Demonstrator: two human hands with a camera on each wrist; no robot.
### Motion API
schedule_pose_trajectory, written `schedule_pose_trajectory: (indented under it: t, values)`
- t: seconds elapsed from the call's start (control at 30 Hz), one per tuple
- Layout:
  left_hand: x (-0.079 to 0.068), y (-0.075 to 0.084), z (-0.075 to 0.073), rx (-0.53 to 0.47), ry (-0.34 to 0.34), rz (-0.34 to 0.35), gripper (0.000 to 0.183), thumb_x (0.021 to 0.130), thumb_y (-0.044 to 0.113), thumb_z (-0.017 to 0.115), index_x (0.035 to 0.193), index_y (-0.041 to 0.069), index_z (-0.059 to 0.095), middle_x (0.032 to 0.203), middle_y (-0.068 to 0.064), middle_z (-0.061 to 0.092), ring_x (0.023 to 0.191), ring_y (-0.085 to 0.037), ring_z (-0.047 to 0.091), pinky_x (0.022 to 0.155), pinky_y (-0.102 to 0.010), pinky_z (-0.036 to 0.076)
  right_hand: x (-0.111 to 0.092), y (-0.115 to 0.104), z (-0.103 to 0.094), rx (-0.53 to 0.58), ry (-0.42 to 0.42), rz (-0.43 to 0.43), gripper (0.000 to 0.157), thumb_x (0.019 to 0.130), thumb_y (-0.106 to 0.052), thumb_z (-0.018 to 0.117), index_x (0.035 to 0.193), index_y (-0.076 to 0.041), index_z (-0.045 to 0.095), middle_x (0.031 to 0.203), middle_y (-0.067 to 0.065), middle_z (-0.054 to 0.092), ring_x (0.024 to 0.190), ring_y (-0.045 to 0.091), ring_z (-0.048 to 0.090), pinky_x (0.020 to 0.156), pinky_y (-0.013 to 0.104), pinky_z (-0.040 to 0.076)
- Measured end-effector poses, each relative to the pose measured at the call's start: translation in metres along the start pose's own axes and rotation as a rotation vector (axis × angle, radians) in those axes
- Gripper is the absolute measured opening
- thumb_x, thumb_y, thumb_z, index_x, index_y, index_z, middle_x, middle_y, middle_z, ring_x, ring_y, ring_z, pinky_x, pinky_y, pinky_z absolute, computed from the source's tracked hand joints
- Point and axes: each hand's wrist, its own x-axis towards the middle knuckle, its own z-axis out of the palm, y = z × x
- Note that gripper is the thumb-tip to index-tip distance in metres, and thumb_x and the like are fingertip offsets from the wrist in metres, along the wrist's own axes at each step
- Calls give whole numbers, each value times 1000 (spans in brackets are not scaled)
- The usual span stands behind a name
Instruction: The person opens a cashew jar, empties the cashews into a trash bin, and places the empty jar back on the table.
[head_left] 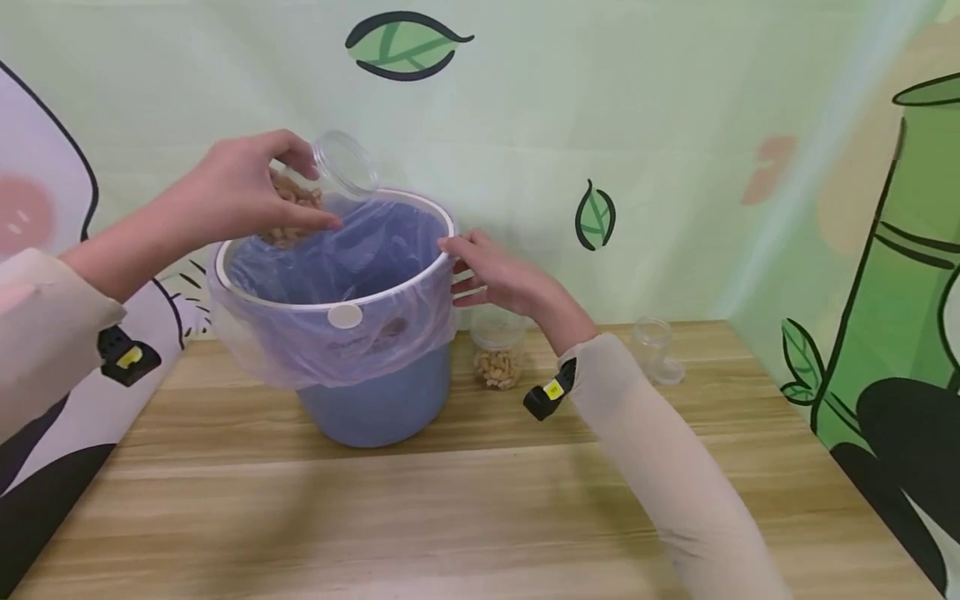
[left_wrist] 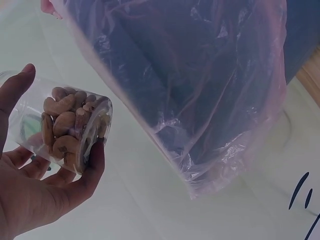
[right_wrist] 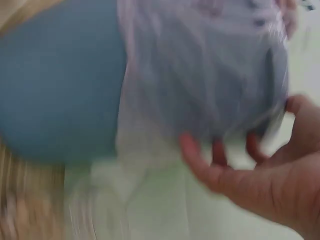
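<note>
In the head view, my left hand (head_left: 247, 183) grips a clear jar (head_left: 347, 162), tilted above the left side of a blue bin (head_left: 382, 404). Tan cashews (left_wrist: 67, 120) lie inside that jar, with thumb and fingers on either side in the left wrist view. A thin pinkish plastic bag (head_left: 300, 346) lines the bin and folds down over its white rim (head_left: 352, 304). At the bin's right side is my right hand (head_left: 510, 279), its thumb side at the rim. The spread fingers are by the bag's outer face in the blurred right wrist view.
A second clear jar (head_left: 498, 362) with cashews stands right of the bin, under my right hand. Further right, beyond the sleeve, are a small clear container (head_left: 651, 333) and a clear round piece (head_left: 669, 371). A printed cloth backdrop (head_left: 525, 125) rises behind the wooden table (head_left: 450, 525).
</note>
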Motion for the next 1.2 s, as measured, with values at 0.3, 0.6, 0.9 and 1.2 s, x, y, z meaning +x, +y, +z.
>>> schedule_pose_trajectory:
  t: [0.3, 0.6, 0.9, 1.2]
  values:
    - [3, 1, 2, 10, -1, -2, 77, 79, 46, 86, 133, 5, 52, 123, -19, 60, 100, -34, 57, 59, -24, 45, 9, -4, -26, -163, -149, -74, 37, 106, -40, 50, 121, -6, 44, 126, 18, 52, 117, 33, 59, 100, 47, 51]
    - [4, 2, 5, 24, -16, 21, 77, 80, 44, 86, 135, 3, 51, 127, -20, 60, 103, -35, 57, 62, -26, 46, 17, 11, -16, 68, -121, -103, 31, 106, -36, 50, 114, -8, 39, 115, 15, 44, 106, 33, 56, 99, 47, 53]
    - [6, 0, 5, 56, -16, 31, 77, 80, 44, 86, 135, 3, 51, 126, -21, 60, 103, -35, 56, 66, -32, 47, 22, 14, -12, 100, -96, -98, 32, 103, -39, 51, 115, -12, 38, 112, 12, 46, 109, 33, 54, 99, 46, 52]
    - [11, -4, 4, 120, -45, 81, 79, 79, 37, 87, 138, 0, 51, 131, -23, 59, 106, -39, 59, 81, -49, 51, 23, 16, -7, 124, -62, -91, 32, 103, -40, 51, 117, -14, 41, 112, 12, 47, 108, 33, 54, 102, 50, 49]
